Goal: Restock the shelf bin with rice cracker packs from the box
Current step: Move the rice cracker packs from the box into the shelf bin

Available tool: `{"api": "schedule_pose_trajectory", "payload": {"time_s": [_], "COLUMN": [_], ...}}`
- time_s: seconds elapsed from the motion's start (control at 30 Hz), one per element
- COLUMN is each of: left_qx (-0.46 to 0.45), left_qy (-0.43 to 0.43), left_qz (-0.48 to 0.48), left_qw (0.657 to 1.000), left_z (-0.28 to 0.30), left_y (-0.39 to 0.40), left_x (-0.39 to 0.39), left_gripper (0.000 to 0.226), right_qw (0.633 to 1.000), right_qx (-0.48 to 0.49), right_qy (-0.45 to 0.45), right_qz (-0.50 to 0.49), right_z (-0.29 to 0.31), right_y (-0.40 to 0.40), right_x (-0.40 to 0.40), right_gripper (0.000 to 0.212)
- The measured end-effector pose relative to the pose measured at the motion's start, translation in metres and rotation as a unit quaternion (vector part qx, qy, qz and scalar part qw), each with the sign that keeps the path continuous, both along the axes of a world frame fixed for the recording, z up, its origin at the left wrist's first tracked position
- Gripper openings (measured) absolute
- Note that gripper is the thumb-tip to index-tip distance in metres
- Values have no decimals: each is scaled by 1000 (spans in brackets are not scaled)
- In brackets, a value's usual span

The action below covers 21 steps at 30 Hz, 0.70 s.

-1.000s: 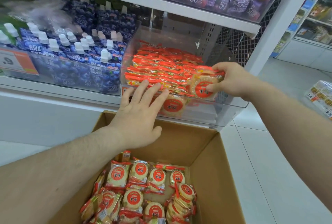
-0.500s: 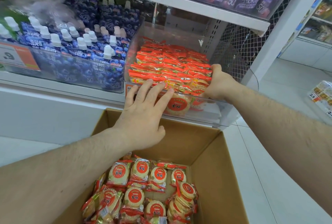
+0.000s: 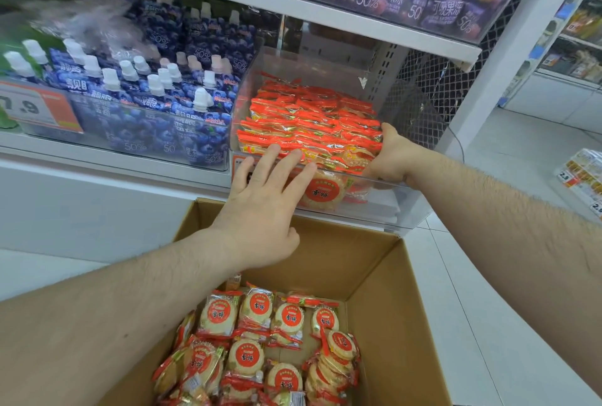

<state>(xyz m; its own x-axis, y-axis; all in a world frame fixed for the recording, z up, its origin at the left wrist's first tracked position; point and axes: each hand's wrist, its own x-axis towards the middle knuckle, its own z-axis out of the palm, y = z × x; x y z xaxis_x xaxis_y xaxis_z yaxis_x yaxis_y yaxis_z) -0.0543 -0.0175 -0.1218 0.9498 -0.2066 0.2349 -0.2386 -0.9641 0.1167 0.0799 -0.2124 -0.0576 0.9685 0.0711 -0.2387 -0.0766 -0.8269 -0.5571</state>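
right hand (image 3: 389, 158) tucks a red-wrapped round rice cracker pack (image 3: 356, 159) into clear plastic shelf bin (image 3: 384, 184), probably gripping it; left hand (image 3: 264, 200) flat, fingers spread on the rows; brown cardboard box (image 3: 384, 291) stock below, nearer left.

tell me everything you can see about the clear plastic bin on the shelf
The clear plastic shelf bin is a transparent, open-topped tray on the white shelf, beside the blue jelly pouches. Red-and-gold rice cracker packs nearly fill it. The left hand lies open over its front rim; the right hand reaches inside at the right front corner.
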Motion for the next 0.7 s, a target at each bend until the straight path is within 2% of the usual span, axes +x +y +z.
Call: {"api": "schedule_pose_trajectory", "payload": {"time_s": [0.13, 0.2, 0.23, 0.3, 0.37, 0.4, 0.43, 0.47, 0.53, 0.6, 0.63, 0.7], "left_qx": [-3, -24, -36, -49, -51, -56, -57, -56, -41, -8, 6, 17], "left_qy": [-4, -42, -63, -80, -32, 9, 48, 88, 175, 255, 290, 340], "left_qz": [-18, -45, -59, -95, -118, -118, -113, -107, -95, -93, -90, -85], "left_qw": [1000, 998, 996, 991, 991, 991, 991, 989, 979, 963, 953, 936], "left_z": [2, 0, -1, -2, -2, -4, -8, -14, -25, -35, -40, -47], "left_y": [4, 4, 4, 2, 0, -2, -3, -3, -4, -5, -5, -2], "left_x": [-4, -9, -11, -13, -15, -15, -16, -17, -20, -23, -24, -22], "left_gripper": [87, 80, 75, 67, 61, 58, 54, 49, 42, 43, 43, 41], "right_qw": [999, 993, 983, 932, 845, 812, 800, 809, 862, 916, 932, 946], "right_qx": [-28, -51, -67, -78, -53, -43, -39, -42, -61, -117, -161, -196], "right_qy": [-24, -92, -159, -353, -530, -572, -575, -546, -436, -288, -202, -38], "right_qz": [-32, -48, -55, -37, 51, 109, 168, 213, 252, 255, 256, 254], "right_z": [9, 10, 8, 1, -14, -25, -41, -60, -98, -130, -145, -174], "right_y": [0, 1, 1, 2, 4, 6, 9, 12, 18, 20, 20, 19], "right_x": [-6, -15, -21, -38, -57, -68, -80, -91, -109, -111, -107, -102], "right_gripper": [102, 95, 86, 60, 32, 21, 14, 10, 12, 7, 3, 9]}}
